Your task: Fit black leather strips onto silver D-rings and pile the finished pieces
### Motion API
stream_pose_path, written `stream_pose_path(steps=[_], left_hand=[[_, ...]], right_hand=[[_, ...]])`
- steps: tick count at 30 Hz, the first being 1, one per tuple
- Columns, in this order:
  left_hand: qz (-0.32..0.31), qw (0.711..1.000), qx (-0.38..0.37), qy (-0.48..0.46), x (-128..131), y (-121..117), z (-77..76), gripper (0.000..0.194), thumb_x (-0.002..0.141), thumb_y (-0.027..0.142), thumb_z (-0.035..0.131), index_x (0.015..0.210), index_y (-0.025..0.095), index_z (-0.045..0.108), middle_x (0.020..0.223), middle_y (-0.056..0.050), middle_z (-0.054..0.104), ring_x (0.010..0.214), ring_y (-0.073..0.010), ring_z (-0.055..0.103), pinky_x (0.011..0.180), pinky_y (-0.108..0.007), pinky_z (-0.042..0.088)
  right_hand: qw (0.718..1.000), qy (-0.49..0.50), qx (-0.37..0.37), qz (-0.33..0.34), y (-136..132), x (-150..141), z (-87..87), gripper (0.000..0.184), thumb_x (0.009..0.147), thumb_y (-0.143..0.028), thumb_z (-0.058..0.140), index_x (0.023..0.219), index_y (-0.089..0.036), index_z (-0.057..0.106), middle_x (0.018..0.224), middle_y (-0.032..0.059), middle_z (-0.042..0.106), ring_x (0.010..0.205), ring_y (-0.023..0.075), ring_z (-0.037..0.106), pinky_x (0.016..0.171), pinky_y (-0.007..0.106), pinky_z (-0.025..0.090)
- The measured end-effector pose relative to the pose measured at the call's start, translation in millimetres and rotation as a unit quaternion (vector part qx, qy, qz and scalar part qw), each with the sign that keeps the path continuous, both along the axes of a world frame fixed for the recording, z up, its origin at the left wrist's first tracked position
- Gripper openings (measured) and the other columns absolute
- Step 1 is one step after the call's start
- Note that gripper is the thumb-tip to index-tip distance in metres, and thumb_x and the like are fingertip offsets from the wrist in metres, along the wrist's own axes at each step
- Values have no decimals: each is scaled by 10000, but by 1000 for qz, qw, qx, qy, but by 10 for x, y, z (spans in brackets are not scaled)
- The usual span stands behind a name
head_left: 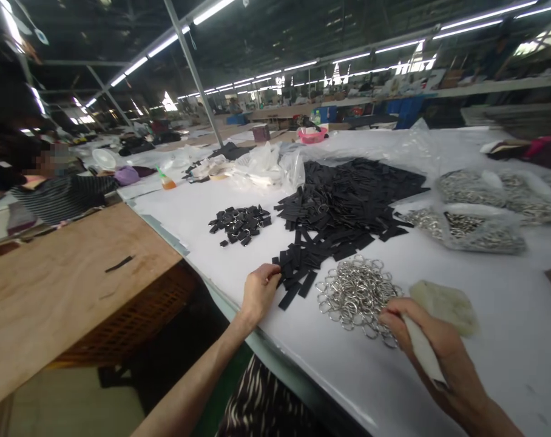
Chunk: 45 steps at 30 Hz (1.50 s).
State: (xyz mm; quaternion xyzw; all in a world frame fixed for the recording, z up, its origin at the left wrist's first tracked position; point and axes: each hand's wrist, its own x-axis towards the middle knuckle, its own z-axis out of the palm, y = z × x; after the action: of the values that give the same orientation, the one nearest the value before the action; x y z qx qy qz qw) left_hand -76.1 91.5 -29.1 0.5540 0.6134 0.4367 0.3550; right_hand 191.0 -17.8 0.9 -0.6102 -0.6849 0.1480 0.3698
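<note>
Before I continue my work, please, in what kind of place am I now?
Probably a sewing or accessories workshop: black fabric strips and metal rings lie heaped on a long white table, and more worktables stretch back under rows of tube lights.

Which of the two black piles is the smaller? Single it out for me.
The small pile of short black pieces, to the left of the big heap of black strips. It covers far less table, and shiny metal shows among its pieces.
</note>
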Motion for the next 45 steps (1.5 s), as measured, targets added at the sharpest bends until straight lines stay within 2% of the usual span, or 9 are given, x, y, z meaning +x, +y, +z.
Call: stream_pose_path(steps=[4, 9, 18, 20, 24, 28, 34, 40, 45], left_hand=[[-30, 996, 18, 80, 130, 62, 65, 89, 644, 152, 646, 672, 237, 640, 865, -16, 617, 853, -200, 552, 773, -267, 400], [-13, 991, 7, 130, 179, 328, 147, 140, 645, 104, 644, 595, 219, 582, 815, -35, 579, 937, -232, 543, 757, -253, 399], [-28, 988, -86, 128, 146, 618, 196, 165, 638, 95, 673, 544, 149, 548, 504, 56, 502, 488, -97, 460, 500, -225, 374], [-50, 989, -90, 104, 150, 571, 236, 173, 551, 46, 681, 500, 157, 558, 419, 69, 453, 416, -83, 402, 423, -205, 302], [-83, 992, -86, 27, 150, 395, 349, 75, 581, 129, 647, 546, 156, 586, 390, 70, 443, 358, -62, 353, 369, -191, 245], [-98, 990, -85, -56, 183, 114, 411, 118, 608, 237, 650, 584, 154, 570, 383, 65, 450, 338, -52, 349, 354, -176, 257], [-130, 943, -183, -246, 466, -324, 264, 185, 599, 256, 682, 633, 155, 531, 562, -16, 639, 298, -50, 411, 284, -164, 262], [-144, 908, -251, -303, 701, -574, 146, 203, 614, 245, 676, 745, 148, 554, 581, -27, 653, 372, -106, 545, 317, -173, 381], [-160, 903, -257, -304, 767, -660, 168, 155, 626, 175, 631, 766, 113, 601, 620, -51, 656, 423, -111, 574, 399, -198, 459]], right_hand=[[1000, -6, 5, -4, 15, 5, -49, 220, 840, -418, 471, 753, -220, 514, 533, -34, 483, 450, 116, 443, 435, 206, 375], [1000, -17, 16, 1, 40, 29, -105, 212, 855, -412, 453, 796, -218, 515, 568, -15, 504, 479, 127, 459, 456, 222, 385], [1000, -16, -13, -1, 115, 97, -97, 211, 866, -371, 428, 758, -204, 498, 556, -28, 479, 492, 126, 440, 477, 233, 339], [999, -5, -28, -15, 134, 110, -95, 189, 862, -343, 432, 749, -202, 488, 550, -35, 449, 497, 124, 422, 476, 227, 325], [997, 11, -71, 19, 132, 66, -148, 68, 835, -248, 453, 798, -204, 490, 620, -32, 476, 531, 120, 444, 478, 211, 330], [996, -51, -23, 67, 108, -36, -222, 57, 819, -193, 470, 841, -203, 522, 735, -1, 550, 672, 157, 498, 610, 256, 381], [974, -177, 59, 129, 169, -250, -305, 152, 855, -125, 432, 799, -187, 560, 800, 46, 596, 777, 190, 506, 700, 287, 385], [957, -235, 90, 145, 189, -364, -423, 184, 838, -106, 439, 744, -154, 589, 732, 83, 579, 719, 207, 476, 635, 298, 357], [969, -194, 95, 120, 151, -269, -384, 216, 846, -116, 384, 759, -153, 578, 702, 71, 550, 674, 193, 464, 600, 287, 347]])
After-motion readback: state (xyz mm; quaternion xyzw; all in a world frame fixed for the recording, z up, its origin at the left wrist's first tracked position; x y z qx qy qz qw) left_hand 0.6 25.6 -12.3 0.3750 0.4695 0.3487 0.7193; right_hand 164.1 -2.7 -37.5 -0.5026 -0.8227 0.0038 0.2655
